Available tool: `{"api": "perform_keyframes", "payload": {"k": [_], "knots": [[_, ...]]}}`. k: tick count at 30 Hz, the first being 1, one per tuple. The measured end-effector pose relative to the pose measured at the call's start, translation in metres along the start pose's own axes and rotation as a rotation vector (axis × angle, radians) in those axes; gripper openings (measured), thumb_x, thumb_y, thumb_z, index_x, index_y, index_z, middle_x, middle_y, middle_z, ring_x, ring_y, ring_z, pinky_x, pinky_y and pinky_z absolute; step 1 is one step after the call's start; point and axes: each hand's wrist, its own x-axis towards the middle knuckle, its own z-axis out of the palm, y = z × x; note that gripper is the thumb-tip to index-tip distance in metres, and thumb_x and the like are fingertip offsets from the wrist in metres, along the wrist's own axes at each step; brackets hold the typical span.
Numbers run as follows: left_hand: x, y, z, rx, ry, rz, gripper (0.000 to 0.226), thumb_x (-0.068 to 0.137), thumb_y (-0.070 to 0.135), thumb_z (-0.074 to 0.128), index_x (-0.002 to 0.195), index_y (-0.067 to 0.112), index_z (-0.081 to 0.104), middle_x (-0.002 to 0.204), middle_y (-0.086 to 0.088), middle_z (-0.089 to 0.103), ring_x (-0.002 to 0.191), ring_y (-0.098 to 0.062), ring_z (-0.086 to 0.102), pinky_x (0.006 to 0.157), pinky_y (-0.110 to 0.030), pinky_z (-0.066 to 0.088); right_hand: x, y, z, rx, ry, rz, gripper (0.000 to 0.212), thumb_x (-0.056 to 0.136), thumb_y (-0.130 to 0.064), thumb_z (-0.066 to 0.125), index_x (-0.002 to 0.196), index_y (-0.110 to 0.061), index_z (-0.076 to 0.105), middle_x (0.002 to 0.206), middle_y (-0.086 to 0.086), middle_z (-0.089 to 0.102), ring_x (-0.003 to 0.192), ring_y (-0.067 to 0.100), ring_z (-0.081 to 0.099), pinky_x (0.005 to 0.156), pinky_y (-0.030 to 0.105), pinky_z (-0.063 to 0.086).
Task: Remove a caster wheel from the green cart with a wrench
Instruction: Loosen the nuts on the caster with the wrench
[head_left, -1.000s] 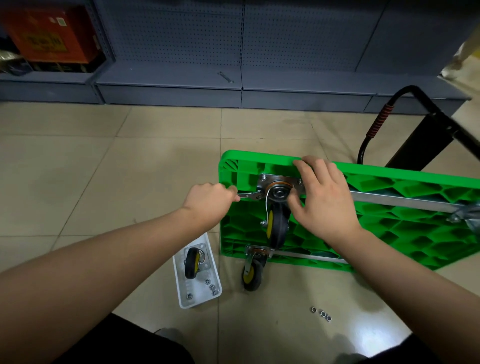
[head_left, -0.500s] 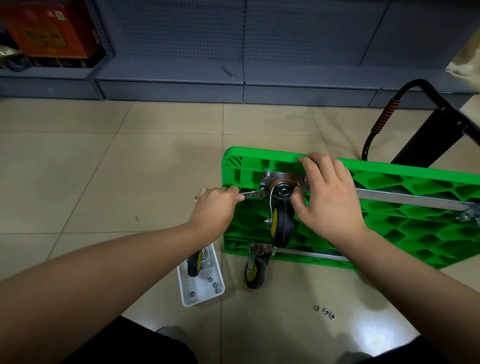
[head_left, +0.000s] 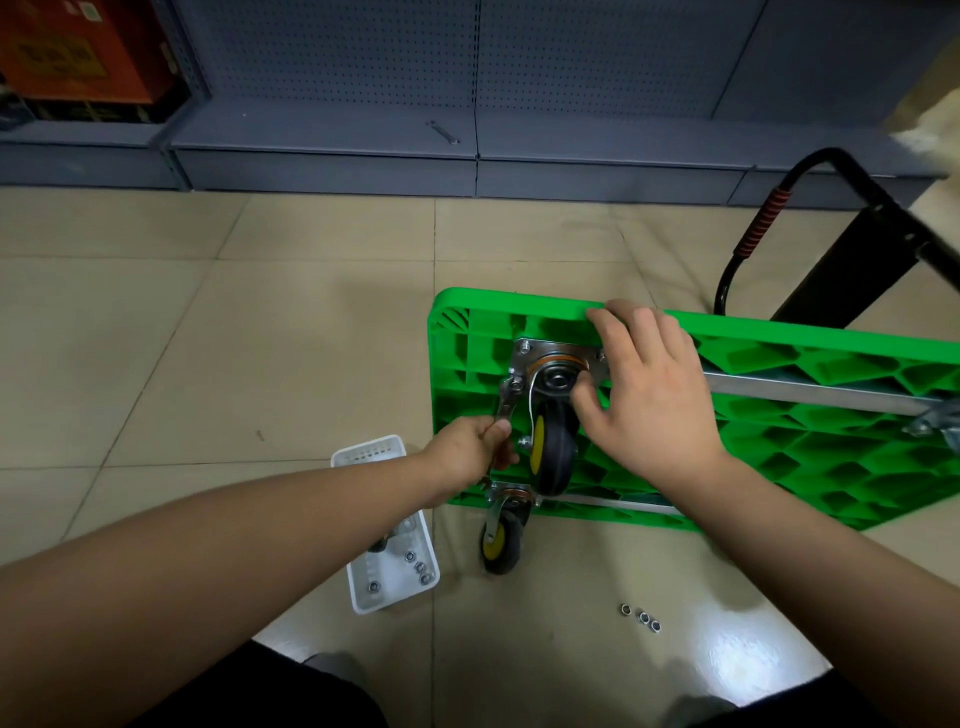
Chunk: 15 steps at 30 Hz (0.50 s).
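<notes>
The green cart (head_left: 810, 436) stands on its long edge, underside towards me. A black-and-yellow caster wheel (head_left: 553, 457) hangs from a steel plate (head_left: 535, 353) near the cart's top left corner. My left hand (head_left: 467, 457) grips a silver wrench (head_left: 506, 400) whose head sits on the plate's lower left bolt, handle pointing down. My right hand (head_left: 649, 395) lies over the plate's right side and the cart's top rim, thumb against the swivel. A second caster (head_left: 501, 538) sits at the cart's bottom left corner, touching the floor.
A white tray (head_left: 363, 457) left of the cart holds a loose caster and several nuts, partly behind my left arm. Three nuts (head_left: 641, 616) lie on the tiled floor. The black cart handle (head_left: 758, 223) rises at back right. A spare wrench (head_left: 442, 131) rests on the grey shelf base.
My left hand swung the wrench handle from pointing left to pointing down, turning it around the bolt. My right hand stayed on the plate. The view shifted a little.
</notes>
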Motion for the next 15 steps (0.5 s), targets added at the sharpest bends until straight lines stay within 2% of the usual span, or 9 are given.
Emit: {"api": "perform_keyframes", "payload": {"k": [2, 4, 7, 10, 15], "knots": [[-0.002, 0.004, -0.006, -0.116, -0.078, -0.053, 0.033, 0.109, 0.026, 0.041, 0.102, 0.002, 0.062, 0.091, -0.010, 0.070, 0.077, -0.014, 0.068, 0.076, -0.027, 0.058, 0.000, 0.000, 0.000, 0.004, -0.002, 0.001, 0.054, 0.085, -0.027, 0.055, 0.133, -0.001, 0.056, 0.126, 0.016, 0.056, 0.106, 0.039, 0.052, 0.095, 0.046, 0.042], [-0.007, 0.011, -0.015, -0.123, -0.176, -0.105, 0.031, 0.110, 0.025, 0.040, 0.096, 0.005, 0.060, 0.087, -0.010, 0.070, 0.074, -0.017, 0.068, 0.065, -0.021, 0.056, 0.000, 0.001, 0.001, 0.005, 0.000, -0.001, 0.054, 0.085, -0.027, 0.055, 0.132, -0.001, 0.056, 0.126, 0.016, 0.056, 0.106, 0.039, 0.052, 0.095, 0.047, 0.042], [-0.015, 0.020, -0.027, -0.037, -0.265, -0.153, 0.033, 0.110, 0.027, 0.038, 0.090, 0.009, 0.057, 0.081, -0.009, 0.069, 0.072, -0.020, 0.069, 0.065, -0.026, 0.058, 0.000, 0.001, 0.001, 0.004, 0.003, -0.003, 0.054, 0.085, -0.027, 0.055, 0.132, -0.001, 0.056, 0.126, 0.016, 0.056, 0.106, 0.040, 0.051, 0.095, 0.047, 0.042], [-0.022, 0.030, -0.040, 0.134, -0.246, -0.152, 0.033, 0.109, 0.031, 0.041, 0.091, 0.009, 0.058, 0.080, -0.008, 0.069, 0.066, -0.019, 0.069, 0.058, -0.025, 0.055, 0.000, 0.001, 0.001, 0.000, 0.002, -0.007, 0.054, 0.086, -0.027, 0.055, 0.132, 0.000, 0.056, 0.126, 0.016, 0.056, 0.105, 0.040, 0.051, 0.095, 0.047, 0.043], [-0.025, 0.046, -0.062, 0.510, -0.146, -0.022, 0.037, 0.107, 0.034, 0.045, 0.082, 0.012, 0.060, 0.072, -0.002, 0.068, 0.064, -0.020, 0.067, 0.054, -0.023, 0.048, -0.001, 0.003, 0.003, -0.013, -0.001, -0.008, 0.052, 0.087, -0.029, 0.058, 0.132, -0.002, 0.056, 0.126, 0.015, 0.056, 0.105, 0.039, 0.052, 0.094, 0.047, 0.044]]}}
